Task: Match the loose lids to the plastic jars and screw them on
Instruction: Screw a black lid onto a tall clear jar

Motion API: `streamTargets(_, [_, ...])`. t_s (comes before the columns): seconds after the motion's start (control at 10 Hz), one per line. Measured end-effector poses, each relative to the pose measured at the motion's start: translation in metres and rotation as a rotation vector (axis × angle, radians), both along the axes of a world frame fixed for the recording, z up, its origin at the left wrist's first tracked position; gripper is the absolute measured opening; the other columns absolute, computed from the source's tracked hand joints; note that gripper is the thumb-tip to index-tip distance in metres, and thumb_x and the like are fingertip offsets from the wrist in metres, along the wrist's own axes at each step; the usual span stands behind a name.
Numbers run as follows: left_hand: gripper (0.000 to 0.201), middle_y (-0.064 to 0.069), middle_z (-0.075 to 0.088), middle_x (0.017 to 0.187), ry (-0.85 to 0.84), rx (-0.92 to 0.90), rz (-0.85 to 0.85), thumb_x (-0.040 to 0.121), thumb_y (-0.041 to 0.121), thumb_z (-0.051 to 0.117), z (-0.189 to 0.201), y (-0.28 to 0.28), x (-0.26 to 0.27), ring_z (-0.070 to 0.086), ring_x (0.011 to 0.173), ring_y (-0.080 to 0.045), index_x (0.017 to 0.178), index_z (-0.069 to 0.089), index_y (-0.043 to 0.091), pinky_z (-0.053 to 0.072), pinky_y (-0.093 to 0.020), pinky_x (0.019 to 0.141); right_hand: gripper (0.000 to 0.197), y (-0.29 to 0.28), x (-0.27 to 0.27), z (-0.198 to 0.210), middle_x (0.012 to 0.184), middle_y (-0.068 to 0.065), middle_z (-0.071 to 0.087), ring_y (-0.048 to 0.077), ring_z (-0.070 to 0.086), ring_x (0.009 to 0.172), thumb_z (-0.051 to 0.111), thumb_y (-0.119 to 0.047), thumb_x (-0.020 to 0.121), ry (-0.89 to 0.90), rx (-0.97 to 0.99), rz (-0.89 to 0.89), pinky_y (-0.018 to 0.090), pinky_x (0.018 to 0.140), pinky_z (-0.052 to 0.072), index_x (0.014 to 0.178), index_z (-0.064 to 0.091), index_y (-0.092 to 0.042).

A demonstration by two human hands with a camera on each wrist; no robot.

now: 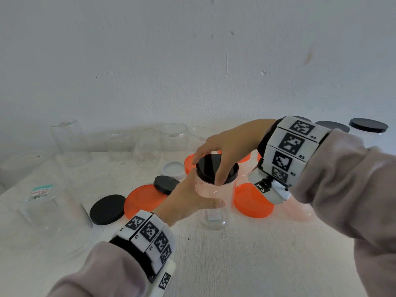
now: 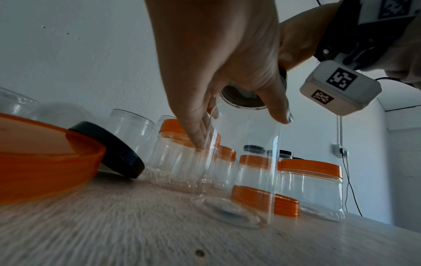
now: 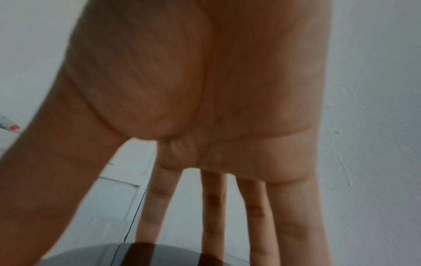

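Note:
A clear plastic jar (image 1: 214, 213) stands on the table at the centre. My left hand (image 1: 203, 198) grips its upper body, thumb in front and fingers behind. A black lid (image 1: 232, 171) sits on the jar's mouth. My right hand (image 1: 211, 168) comes down from above with thumb and fingers curled round the lid's rim. From the left wrist, my left hand (image 2: 239, 126) wraps the jar (image 2: 246, 171), and the lid (image 2: 241, 98) shows from below. In the right wrist view my right hand (image 3: 152, 207) spreads over the dark lid (image 3: 173, 255).
Loose lids lie around the jar: a large black one (image 1: 107, 209), a small black one (image 1: 165, 184), two orange ones (image 1: 143, 199) (image 1: 252, 200) and a white one (image 1: 174, 169). Open clear jars (image 1: 147, 146) line the back wall. Black-lidded jars (image 1: 368, 125) stand back right.

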State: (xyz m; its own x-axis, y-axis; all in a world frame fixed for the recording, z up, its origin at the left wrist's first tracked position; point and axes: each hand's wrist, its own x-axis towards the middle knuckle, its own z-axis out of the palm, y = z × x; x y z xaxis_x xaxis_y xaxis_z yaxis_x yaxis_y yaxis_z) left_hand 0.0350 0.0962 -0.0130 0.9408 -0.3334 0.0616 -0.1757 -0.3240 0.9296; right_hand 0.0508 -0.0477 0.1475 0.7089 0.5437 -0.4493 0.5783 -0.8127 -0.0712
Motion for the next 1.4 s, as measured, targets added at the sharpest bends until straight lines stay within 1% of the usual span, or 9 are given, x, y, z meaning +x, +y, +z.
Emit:
streamTargets(0.2, [0.104, 0.018, 0.047, 0.140, 0.002, 0.032, 0.015, 0.059, 0.046, 0.088, 0.001, 0.003, -0.001, 0.038, 0.134, -0.009, 0.144, 0.028, 0.042, 0.035, -0.042, 0.112, 0.064, 0.005, 0.001, -0.010, 0.115, -0.006, 0.050, 0.011, 0.064, 0.064, 0.057, -0.076, 0.074, -0.150, -0.045, -0.066, 0.026, 0.059, 0.043, 0.126, 0.044, -0.041])
streamTargets(0.3, [0.100, 0.018, 0.047, 0.138, 0.013, 0.031, 0.026, 0.061, 0.043, 0.088, 0.003, 0.003, -0.002, 0.039, 0.133, -0.007, 0.143, 0.030, 0.040, 0.035, -0.042, 0.112, 0.070, 0.006, 0.003, -0.011, 0.101, -0.008, 0.050, 0.010, 0.061, 0.071, 0.056, -0.075, 0.074, -0.190, -0.063, -0.084, 0.026, 0.058, 0.040, 0.130, 0.046, -0.035])
streamTargets(0.4, [0.101, 0.014, 0.048, 0.140, 0.010, 0.010, 0.019, 0.061, 0.038, 0.089, 0.003, 0.001, -0.003, 0.040, 0.134, -0.010, 0.143, 0.030, 0.037, 0.035, -0.042, 0.112, 0.080, 0.008, 0.004, -0.010, 0.111, -0.005, 0.051, 0.024, 0.061, 0.103, 0.057, -0.078, 0.068, -0.175, -0.089, -0.071, 0.037, 0.085, 0.048, 0.134, 0.044, -0.033])
streamTargets(0.7, [0.103, 0.016, 0.046, 0.139, 0.013, 0.041, 0.025, 0.059, 0.045, 0.088, 0.004, 0.001, -0.003, 0.039, 0.133, -0.010, 0.143, 0.027, 0.042, 0.038, -0.043, 0.109, 0.049, 0.004, 0.007, -0.008, 0.100, -0.010, 0.054, 0.016, 0.068, 0.076, 0.066, -0.070, 0.070, -0.134, -0.080, -0.091, 0.031, 0.063, 0.049, 0.104, 0.050, -0.039])
streamTargets(0.8, [0.101, 0.015, 0.047, 0.138, 0.018, 0.039, 0.026, 0.060, 0.044, 0.089, 0.004, 0.001, -0.002, 0.040, 0.132, -0.011, 0.141, 0.029, 0.041, 0.039, -0.044, 0.109, 0.075, 0.002, 0.007, -0.009, 0.101, -0.012, 0.045, 0.006, 0.057, 0.075, 0.063, -0.075, 0.070, -0.136, -0.078, -0.055, 0.026, 0.061, 0.043, 0.133, 0.038, -0.042])
streamTargets(0.9, [0.107, 0.016, 0.046, 0.140, 0.005, 0.037, 0.032, 0.057, 0.046, 0.088, 0.004, 0.001, -0.003, 0.039, 0.133, -0.010, 0.144, 0.026, 0.040, 0.037, -0.042, 0.111, 0.081, 0.000, 0.009, -0.006, 0.123, -0.013, 0.039, 0.017, 0.051, 0.113, 0.077, -0.054, 0.071, -0.032, -0.028, -0.007, 0.037, 0.093, 0.047, 0.138, 0.031, -0.050])
streamTargets(1.0, [0.110, 0.017, 0.044, 0.142, -0.004, 0.042, 0.026, 0.056, 0.050, 0.087, 0.004, 0.001, -0.004, 0.037, 0.135, -0.009, 0.146, 0.024, 0.039, 0.034, -0.042, 0.113, 0.072, -0.004, 0.009, -0.005, 0.125, -0.018, 0.040, 0.013, 0.043, 0.119, 0.079, -0.044, 0.073, -0.003, 0.022, 0.032, 0.032, 0.094, 0.042, 0.134, 0.039, -0.051])
streamTargets(1.3, [0.092, 0.024, 0.048, 0.134, 0.010, 0.048, 0.034, 0.064, 0.041, 0.088, 0.004, 0.002, -0.004, 0.039, 0.132, -0.004, 0.136, 0.030, 0.047, 0.037, -0.030, 0.105, 0.080, -0.007, 0.011, -0.024, 0.119, -0.010, 0.051, 0.018, 0.059, 0.104, 0.057, -0.083, 0.066, -0.184, 0.053, -0.065, 0.039, 0.090, 0.049, 0.130, 0.045, -0.036])
streamTargets(1.4, [0.098, 0.016, 0.048, 0.138, 0.002, 0.037, 0.041, 0.064, 0.038, 0.088, 0.004, 0.000, -0.004, 0.041, 0.132, -0.009, 0.143, 0.029, 0.038, 0.037, -0.040, 0.110, 0.085, -0.011, 0.014, -0.019, 0.130, -0.018, 0.040, 0.009, 0.041, 0.118, 0.072, -0.067, 0.066, -0.050, 0.085, -0.015, 0.038, 0.101, 0.039, 0.139, 0.032, -0.049])
